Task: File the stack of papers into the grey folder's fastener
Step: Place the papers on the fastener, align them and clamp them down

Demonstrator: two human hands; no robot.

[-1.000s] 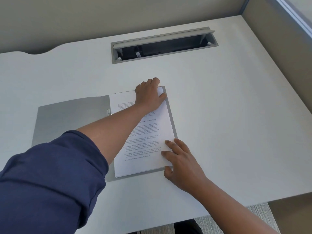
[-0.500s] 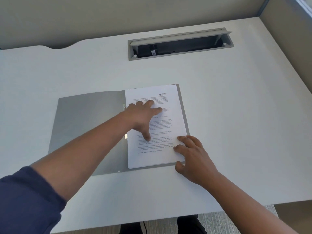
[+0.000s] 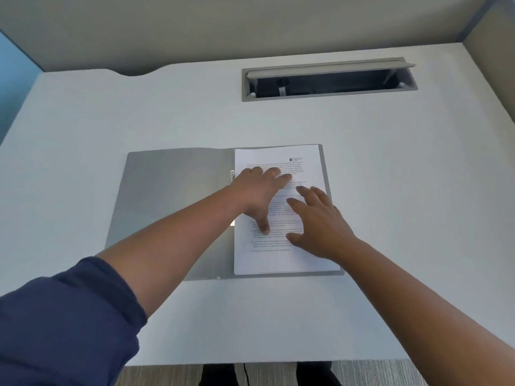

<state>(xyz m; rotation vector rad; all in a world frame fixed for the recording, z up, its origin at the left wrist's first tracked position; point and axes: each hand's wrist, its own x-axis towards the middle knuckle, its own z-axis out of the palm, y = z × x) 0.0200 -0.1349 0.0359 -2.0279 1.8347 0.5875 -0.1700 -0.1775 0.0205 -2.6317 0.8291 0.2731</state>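
The grey folder (image 3: pixel 172 196) lies open and flat on the white desk. A stack of printed white papers (image 3: pixel 281 260) rests on its right half, its left edge along the spine. A small metal fastener tip (image 3: pixel 232 174) shows at the spine, just left of the stack. My left hand (image 3: pixel 259 196) lies flat on the middle of the top sheet with fingers spread and thumb pointing toward me. My right hand (image 3: pixel 317 224) rests on the same sheet beside it, fingers straight and spread. Neither hand grips anything.
An open grey cable tray slot (image 3: pixel 328 79) is set into the desk (image 3: pixel 404 218) at the back right. Beige partition walls (image 3: pixel 223 29) close the back and right. The desk's front edge runs near the bottom of the view.
My left hand slid from the stack's far corner to its middle. My right hand moved from the stack's near right edge up onto the page beside the left hand.
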